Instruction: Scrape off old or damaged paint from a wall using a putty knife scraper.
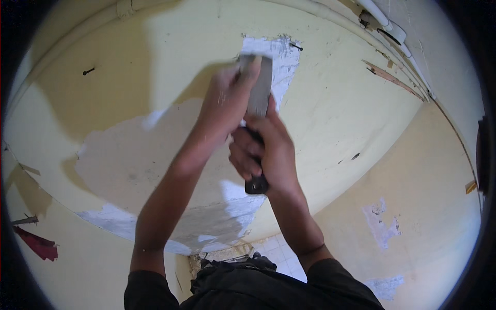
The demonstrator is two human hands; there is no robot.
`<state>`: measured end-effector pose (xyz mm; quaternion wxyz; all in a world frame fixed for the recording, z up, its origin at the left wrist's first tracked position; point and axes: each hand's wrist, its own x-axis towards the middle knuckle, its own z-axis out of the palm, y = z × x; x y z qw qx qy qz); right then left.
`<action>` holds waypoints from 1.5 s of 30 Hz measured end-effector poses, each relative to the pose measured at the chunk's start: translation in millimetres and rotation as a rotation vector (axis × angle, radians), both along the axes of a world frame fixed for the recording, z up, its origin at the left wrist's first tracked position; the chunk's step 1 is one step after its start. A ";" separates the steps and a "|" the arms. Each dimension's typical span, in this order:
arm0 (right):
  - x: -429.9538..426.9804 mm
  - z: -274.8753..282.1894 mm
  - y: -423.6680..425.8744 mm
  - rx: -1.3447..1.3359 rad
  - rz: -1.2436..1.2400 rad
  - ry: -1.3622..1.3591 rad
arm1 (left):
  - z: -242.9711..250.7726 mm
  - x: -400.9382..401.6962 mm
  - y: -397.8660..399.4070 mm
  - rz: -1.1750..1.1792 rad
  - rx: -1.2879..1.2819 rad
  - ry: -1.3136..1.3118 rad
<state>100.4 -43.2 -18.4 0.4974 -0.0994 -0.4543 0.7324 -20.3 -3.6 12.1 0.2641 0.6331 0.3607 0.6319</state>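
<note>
My right hand [271,143] is wrapped around the black handle [257,184] of a scraper. Its broad grey metal blade [260,91] points up the wall. My left hand [228,93], blurred, grips the blade near its top end, thumb lying over the face; its other fingers are partly hidden. Beneath and beside the blade runs a bare white strip [286,68] in the pale yellow painted wall [329,104]. The blade's edge is at this strip, but blur hides whether it touches.
A large bare patch [124,155] spreads left and below my arms. Nails [297,47] stick out of the wall, another nail [88,71] at upper left. Pipes [329,13] cross the top. A splintered wood strip [395,80] hangs upper right. White floor tiles [279,252] show below.
</note>
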 end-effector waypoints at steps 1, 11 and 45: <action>3.6 -8.7 -2.2 -0.018 0.041 -0.062 | -11.0 -2.4 -3.5 -0.005 -0.051 0.027; 20.6 -53.7 -2.7 0.160 -0.143 -0.167 | -75.2 -22.2 -50.7 -0.114 -0.077 -0.153; -15.7 -29.2 -4.8 -0.145 0.013 0.071 | -43.4 -10.4 -12.1 -0.153 -0.145 -0.172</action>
